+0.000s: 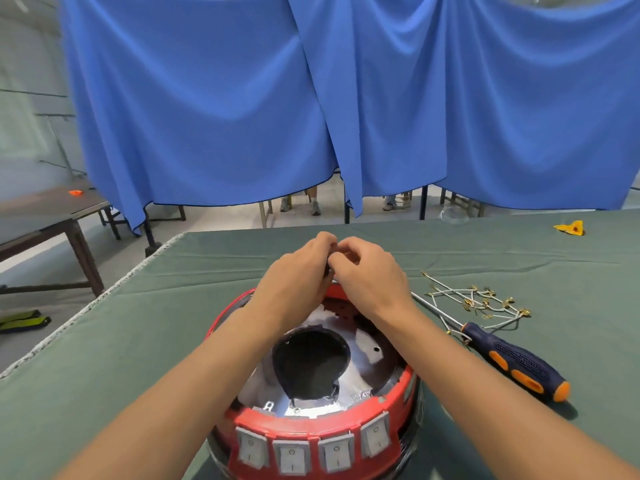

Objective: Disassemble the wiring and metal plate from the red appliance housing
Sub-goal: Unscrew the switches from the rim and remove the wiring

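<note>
The round red appliance housing [298, 427] lies on the green table cloth right in front of me, with several grey rocker switches along its near side. Inside it sits a shiny metal plate [367, 358] with a big dark round hole in the middle. Both hands meet over the housing's far rim. My left hand [298, 275] pinches a small dark part there, and my right hand [367, 271] closes on the same spot, fingertips touching. What the fingers hold is mostly hidden. A loose bundle of white wires [481, 303] with brass terminals lies on the cloth to the right.
A screwdriver [512, 362] with a blue-and-orange handle lies to the right of the housing, its shaft pointing toward my right wrist. A small yellow piece [571, 227] sits far right on the table. Blue curtains [346, 98] hang behind the table; another table [52, 216] stands at left.
</note>
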The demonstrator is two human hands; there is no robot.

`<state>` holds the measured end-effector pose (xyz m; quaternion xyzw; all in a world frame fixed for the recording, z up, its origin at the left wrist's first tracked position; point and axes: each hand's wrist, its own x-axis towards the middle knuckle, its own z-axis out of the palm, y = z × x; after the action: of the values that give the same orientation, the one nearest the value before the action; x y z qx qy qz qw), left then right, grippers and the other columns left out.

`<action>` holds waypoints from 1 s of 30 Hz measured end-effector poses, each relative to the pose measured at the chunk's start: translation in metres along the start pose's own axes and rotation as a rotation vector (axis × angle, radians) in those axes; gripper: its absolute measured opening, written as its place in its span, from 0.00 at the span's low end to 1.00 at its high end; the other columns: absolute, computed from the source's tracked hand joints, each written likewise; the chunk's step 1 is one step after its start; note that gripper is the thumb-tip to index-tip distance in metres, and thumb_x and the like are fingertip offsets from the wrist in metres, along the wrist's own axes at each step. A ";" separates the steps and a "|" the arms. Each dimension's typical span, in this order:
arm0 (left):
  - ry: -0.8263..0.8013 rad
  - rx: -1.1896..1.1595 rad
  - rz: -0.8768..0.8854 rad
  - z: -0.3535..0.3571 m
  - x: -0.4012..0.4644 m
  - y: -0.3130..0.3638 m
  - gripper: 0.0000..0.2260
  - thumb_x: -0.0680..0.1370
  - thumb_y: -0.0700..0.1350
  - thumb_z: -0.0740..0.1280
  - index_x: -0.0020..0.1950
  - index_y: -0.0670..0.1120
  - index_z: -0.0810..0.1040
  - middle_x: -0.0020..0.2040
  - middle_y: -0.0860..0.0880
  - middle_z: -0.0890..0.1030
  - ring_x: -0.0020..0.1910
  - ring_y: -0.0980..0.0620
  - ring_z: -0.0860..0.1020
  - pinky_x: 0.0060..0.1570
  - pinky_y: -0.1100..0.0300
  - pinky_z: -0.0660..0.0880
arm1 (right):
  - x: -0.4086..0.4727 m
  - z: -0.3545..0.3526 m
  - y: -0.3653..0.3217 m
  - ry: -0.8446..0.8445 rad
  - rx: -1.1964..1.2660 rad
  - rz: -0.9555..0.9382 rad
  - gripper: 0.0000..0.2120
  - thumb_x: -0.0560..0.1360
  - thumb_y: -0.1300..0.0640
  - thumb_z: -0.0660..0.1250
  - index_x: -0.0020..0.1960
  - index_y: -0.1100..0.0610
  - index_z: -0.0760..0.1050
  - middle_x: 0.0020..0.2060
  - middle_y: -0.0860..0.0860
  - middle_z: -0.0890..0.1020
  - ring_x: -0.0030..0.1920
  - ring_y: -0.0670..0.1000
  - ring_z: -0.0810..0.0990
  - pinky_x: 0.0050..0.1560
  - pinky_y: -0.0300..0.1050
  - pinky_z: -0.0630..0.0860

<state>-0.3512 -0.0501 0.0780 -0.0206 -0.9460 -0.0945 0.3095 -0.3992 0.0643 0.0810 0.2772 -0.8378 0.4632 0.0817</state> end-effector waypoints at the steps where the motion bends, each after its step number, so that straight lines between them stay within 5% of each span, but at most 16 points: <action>1: 0.008 -0.020 -0.018 0.000 -0.001 0.001 0.11 0.79 0.41 0.61 0.61 0.46 0.67 0.54 0.46 0.79 0.44 0.42 0.78 0.40 0.50 0.73 | -0.001 0.000 -0.001 -0.010 0.055 -0.016 0.13 0.67 0.45 0.58 0.46 0.46 0.77 0.40 0.41 0.81 0.48 0.48 0.77 0.43 0.45 0.71; 4: 0.046 -0.089 -0.055 0.000 -0.002 0.002 0.10 0.78 0.40 0.61 0.58 0.47 0.66 0.50 0.47 0.79 0.41 0.45 0.77 0.38 0.53 0.73 | -0.003 0.000 -0.001 0.010 0.151 -0.086 0.05 0.72 0.50 0.65 0.44 0.47 0.79 0.40 0.43 0.82 0.49 0.48 0.79 0.49 0.50 0.76; 9: 0.062 -0.119 -0.135 0.001 -0.002 -0.001 0.18 0.76 0.44 0.66 0.64 0.47 0.66 0.55 0.48 0.76 0.45 0.47 0.78 0.42 0.54 0.74 | -0.002 -0.003 0.001 0.035 0.321 -0.091 0.04 0.73 0.58 0.70 0.40 0.51 0.78 0.42 0.49 0.82 0.41 0.45 0.79 0.44 0.42 0.77; 12: 0.035 0.019 -0.155 0.004 -0.003 -0.009 0.23 0.75 0.47 0.66 0.68 0.49 0.63 0.59 0.51 0.71 0.52 0.48 0.75 0.43 0.55 0.70 | 0.005 -0.016 0.009 0.218 0.486 0.071 0.06 0.73 0.58 0.71 0.38 0.52 0.78 0.41 0.52 0.81 0.41 0.49 0.77 0.46 0.56 0.80; 16: -0.011 0.172 -0.029 0.009 -0.001 -0.017 0.21 0.74 0.49 0.62 0.67 0.50 0.67 0.60 0.51 0.72 0.59 0.50 0.68 0.51 0.58 0.68 | 0.008 -0.039 0.040 0.313 0.306 0.118 0.05 0.72 0.55 0.72 0.38 0.50 0.79 0.33 0.49 0.79 0.36 0.50 0.75 0.42 0.55 0.78; 19: -0.187 0.127 -0.004 0.013 0.000 -0.020 0.21 0.75 0.50 0.61 0.68 0.53 0.67 0.61 0.50 0.73 0.59 0.49 0.68 0.57 0.56 0.66 | 0.006 -0.046 0.066 0.284 0.266 0.200 0.05 0.71 0.58 0.73 0.38 0.51 0.79 0.29 0.49 0.78 0.32 0.51 0.76 0.37 0.51 0.74; 22: -0.325 0.126 -0.068 0.015 -0.002 -0.026 0.21 0.76 0.51 0.59 0.70 0.57 0.65 0.60 0.49 0.76 0.59 0.46 0.71 0.55 0.54 0.66 | 0.005 -0.048 0.086 0.270 0.193 0.290 0.02 0.72 0.60 0.72 0.43 0.54 0.81 0.32 0.51 0.82 0.35 0.53 0.79 0.40 0.54 0.77; 30: -0.306 0.144 -0.097 0.022 0.001 -0.030 0.17 0.80 0.53 0.56 0.69 0.60 0.66 0.62 0.49 0.76 0.61 0.45 0.72 0.55 0.52 0.68 | -0.008 -0.045 0.099 0.187 -0.127 0.166 0.08 0.74 0.57 0.65 0.46 0.46 0.80 0.41 0.43 0.84 0.45 0.47 0.81 0.47 0.48 0.78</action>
<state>-0.3675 -0.0751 0.0561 0.0333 -0.9862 -0.0373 0.1578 -0.4511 0.1454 0.0304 0.1570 -0.8741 0.4383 0.1382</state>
